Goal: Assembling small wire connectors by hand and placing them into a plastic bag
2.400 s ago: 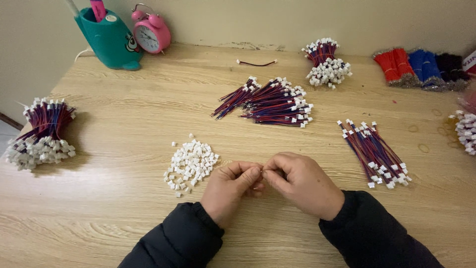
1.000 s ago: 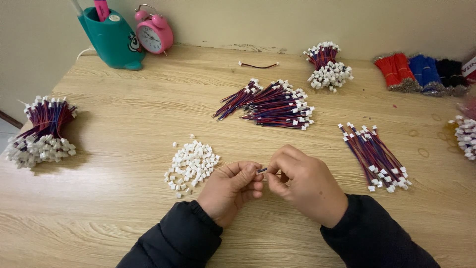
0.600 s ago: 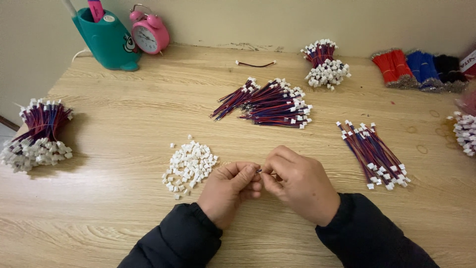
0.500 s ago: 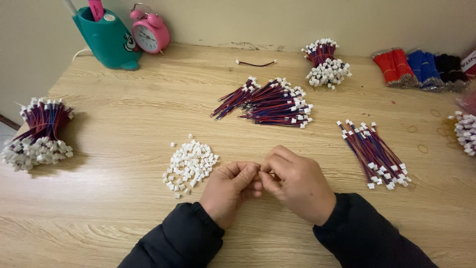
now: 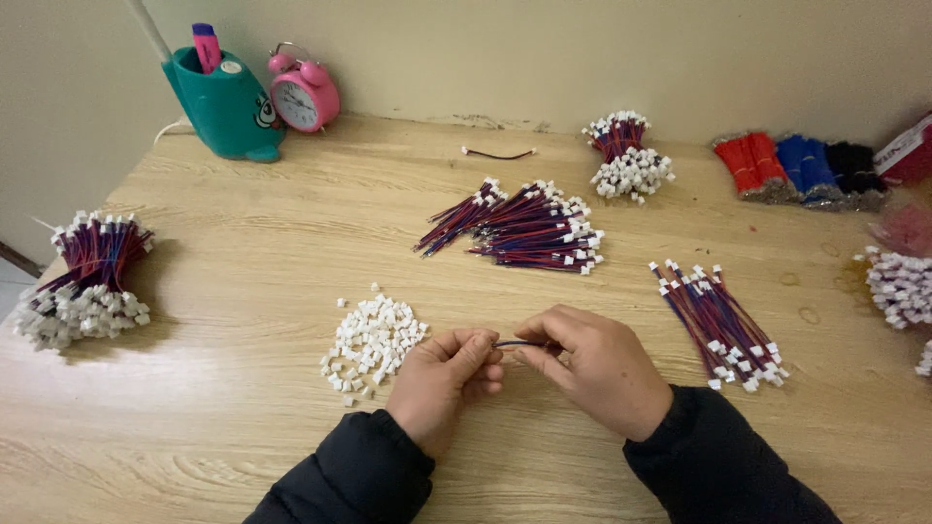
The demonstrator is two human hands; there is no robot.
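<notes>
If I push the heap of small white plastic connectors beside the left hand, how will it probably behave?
The heap of white connectors is loose, with a few strays already at its edge, so it would likely scatter rather than slide as one. The pieces look tiny and probably very light. Their blocky shape suggests they would skid on the smooth wooden table, not roll. The left hand is next to them.

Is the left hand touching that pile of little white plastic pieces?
Apart. The head view shows bare wood between the left hand and the pile of white connectors; the fingers pinch a thin wire instead.
</notes>
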